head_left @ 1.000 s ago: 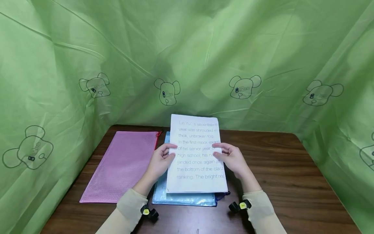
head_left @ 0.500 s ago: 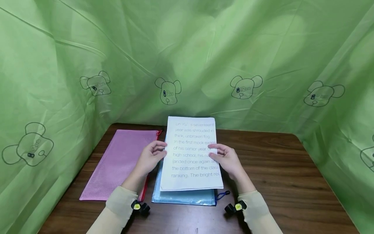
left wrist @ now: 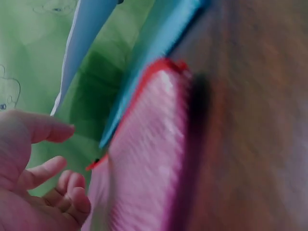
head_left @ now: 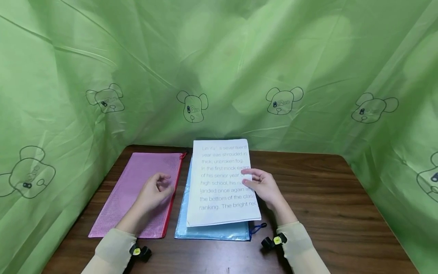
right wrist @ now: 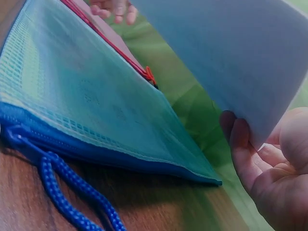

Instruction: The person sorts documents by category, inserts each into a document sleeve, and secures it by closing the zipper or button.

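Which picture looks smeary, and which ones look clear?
Left wrist: the pink pouch and table are smeared; head: most print on the paper is readable; right wrist: the weave of the blue cord shows, but the paper's underside looks dim.

The left hand and right hand are bare, the left sleeve and right sleeve are pale cream, and the black left wrist camera and right wrist camera each carry a small yellow mark.
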Motion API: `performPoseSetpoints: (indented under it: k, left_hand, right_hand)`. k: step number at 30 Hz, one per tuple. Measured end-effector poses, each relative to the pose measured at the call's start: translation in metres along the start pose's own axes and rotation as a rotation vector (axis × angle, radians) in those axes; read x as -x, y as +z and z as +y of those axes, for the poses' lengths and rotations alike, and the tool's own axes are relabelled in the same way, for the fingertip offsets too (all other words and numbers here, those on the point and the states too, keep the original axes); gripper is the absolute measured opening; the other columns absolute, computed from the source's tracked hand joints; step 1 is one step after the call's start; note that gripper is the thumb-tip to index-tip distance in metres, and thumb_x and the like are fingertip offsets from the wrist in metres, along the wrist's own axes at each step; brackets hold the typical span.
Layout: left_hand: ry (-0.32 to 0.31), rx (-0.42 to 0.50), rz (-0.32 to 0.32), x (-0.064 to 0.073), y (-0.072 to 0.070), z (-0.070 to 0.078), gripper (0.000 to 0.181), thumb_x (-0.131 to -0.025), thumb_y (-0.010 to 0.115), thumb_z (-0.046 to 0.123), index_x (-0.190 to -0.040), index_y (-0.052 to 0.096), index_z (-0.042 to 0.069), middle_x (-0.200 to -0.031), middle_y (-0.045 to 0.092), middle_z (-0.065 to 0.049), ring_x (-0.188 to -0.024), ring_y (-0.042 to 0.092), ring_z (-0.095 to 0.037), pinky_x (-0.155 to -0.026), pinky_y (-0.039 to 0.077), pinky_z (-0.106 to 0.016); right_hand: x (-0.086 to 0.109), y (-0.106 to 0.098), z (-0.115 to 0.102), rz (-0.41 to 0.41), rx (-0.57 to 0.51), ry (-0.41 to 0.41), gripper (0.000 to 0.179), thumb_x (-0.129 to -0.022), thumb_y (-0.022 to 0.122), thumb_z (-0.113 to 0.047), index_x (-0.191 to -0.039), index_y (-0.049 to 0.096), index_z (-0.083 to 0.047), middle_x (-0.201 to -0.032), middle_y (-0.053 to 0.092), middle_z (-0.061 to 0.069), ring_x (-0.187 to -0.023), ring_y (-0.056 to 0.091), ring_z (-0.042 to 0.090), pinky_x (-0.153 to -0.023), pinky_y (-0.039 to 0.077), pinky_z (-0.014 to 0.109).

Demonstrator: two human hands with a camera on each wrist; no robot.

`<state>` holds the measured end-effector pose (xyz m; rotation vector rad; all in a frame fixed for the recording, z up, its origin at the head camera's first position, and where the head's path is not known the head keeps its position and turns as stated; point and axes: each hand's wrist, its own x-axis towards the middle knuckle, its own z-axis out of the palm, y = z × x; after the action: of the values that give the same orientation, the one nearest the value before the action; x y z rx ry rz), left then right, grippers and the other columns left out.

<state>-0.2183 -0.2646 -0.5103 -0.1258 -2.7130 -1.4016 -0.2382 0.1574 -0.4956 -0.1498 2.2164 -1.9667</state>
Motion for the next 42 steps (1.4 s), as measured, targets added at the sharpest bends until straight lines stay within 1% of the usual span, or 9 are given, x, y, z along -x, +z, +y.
performPoseSetpoints:
  k: [3, 7, 10, 14, 21, 28, 36, 39, 42]
  left_hand:
    - [-0.017, -0.064, -0.035, 0.006, -0.003, -0.006, 0.054, -0.087, 0.091, 0.015, -0.131, 0.064, 0.0, -0.118, 0.067, -0.018, -0.095, 0.06, -0.023, -0.081, 0.05, -0.033]
    - [-0.052, -0.124, -0.084, 0.007, -0.004, -0.005, 0.063, -0.08, 0.097, 0.022, -0.131, 0.065, 0.004, -0.118, 0.065, -0.014, -0.099, 0.06, -0.025, -0.086, 0.049, -0.039]
    - [-0.054, -0.158, -0.125, 0.006, -0.004, -0.002, 0.062, -0.079, 0.098, 0.021, -0.129, 0.067, 0.004, -0.114, 0.065, -0.011, -0.099, 0.06, -0.025, -0.087, 0.049, -0.041]
    - [-0.05, -0.188, -0.145, 0.008, -0.005, 0.003, 0.057, -0.077, 0.098, 0.017, -0.124, 0.068, 0.003, -0.107, 0.064, -0.009, -0.095, 0.059, -0.024, -0.084, 0.049, -0.04]
    - [-0.025, -0.213, -0.139, 0.008, -0.004, 0.004, 0.056, -0.075, 0.097, 0.013, -0.122, 0.068, 0.003, -0.105, 0.064, -0.008, -0.093, 0.059, -0.023, -0.082, 0.049, -0.04]
    - [-0.003, -0.208, -0.129, 0.003, -0.004, 0.0, 0.046, -0.08, 0.085, 0.006, -0.122, 0.067, 0.001, -0.102, 0.064, -0.008, -0.091, 0.06, -0.022, -0.08, 0.049, -0.038]
    - [-0.056, -0.299, -0.121, 0.0, -0.002, 0.016, 0.043, -0.086, 0.076, 0.004, -0.128, 0.065, 0.0, -0.098, 0.068, -0.008, -0.084, 0.061, -0.023, -0.076, 0.05, -0.042]
    - [-0.082, -0.289, -0.125, -0.002, -0.001, 0.02, 0.043, -0.087, 0.075, 0.003, -0.129, 0.066, 0.0, -0.095, 0.068, -0.009, -0.08, 0.059, -0.022, -0.071, 0.049, -0.04]
    - [-0.092, -0.255, -0.103, -0.003, 0.002, 0.02, 0.042, -0.088, 0.076, 0.005, -0.129, 0.067, 0.002, -0.091, 0.068, -0.005, -0.077, 0.059, -0.019, -0.071, 0.049, -0.037]
  right_hand:
    - [0.0, 0.0, 0.001, -0.006, 0.013, 0.015, 0.034, -0.102, 0.076, -0.006, -0.137, 0.073, -0.005, -0.118, 0.08, 0.018, -0.091, 0.081, 0.027, -0.074, 0.066, 0.035]
    - [0.0, 0.0, 0.003, -0.005, 0.016, 0.023, 0.035, -0.102, 0.076, -0.006, -0.137, 0.073, -0.005, -0.118, 0.08, 0.018, -0.09, 0.08, 0.027, -0.074, 0.066, 0.035]
    - [0.0, 0.0, 0.005, -0.012, 0.013, 0.024, 0.036, -0.102, 0.076, -0.006, -0.138, 0.073, -0.004, -0.12, 0.079, 0.019, -0.091, 0.08, 0.028, -0.074, 0.066, 0.035]
    - [0.001, -0.001, 0.004, -0.018, 0.01, 0.021, 0.035, -0.103, 0.075, -0.006, -0.138, 0.072, -0.004, -0.12, 0.079, 0.019, -0.092, 0.081, 0.028, -0.075, 0.066, 0.035]
    - [0.0, -0.001, 0.002, -0.03, 0.005, 0.025, 0.035, -0.103, 0.074, -0.005, -0.138, 0.072, -0.003, -0.12, 0.079, 0.02, -0.092, 0.08, 0.027, -0.075, 0.066, 0.035]
    - [0.0, -0.001, 0.001, -0.051, 0.023, 0.036, 0.034, -0.103, 0.075, -0.007, -0.137, 0.073, -0.004, -0.117, 0.08, 0.018, -0.092, 0.08, 0.028, -0.076, 0.065, 0.035]
    - [0.0, -0.001, 0.001, -0.131, 0.038, 0.039, 0.034, -0.103, 0.075, -0.008, -0.137, 0.072, -0.003, -0.116, 0.08, 0.018, -0.093, 0.079, 0.027, -0.077, 0.065, 0.034]
    - [0.0, -0.002, 0.001, -0.156, 0.039, 0.038, 0.035, -0.104, 0.074, -0.008, -0.138, 0.071, -0.002, -0.116, 0.08, 0.018, -0.093, 0.079, 0.026, -0.077, 0.065, 0.035]
    - [0.001, -0.003, 0.001, -0.17, 0.037, 0.043, 0.034, -0.106, 0.071, -0.008, -0.14, 0.071, -0.004, -0.116, 0.08, 0.017, -0.092, 0.08, 0.028, -0.076, 0.066, 0.038]
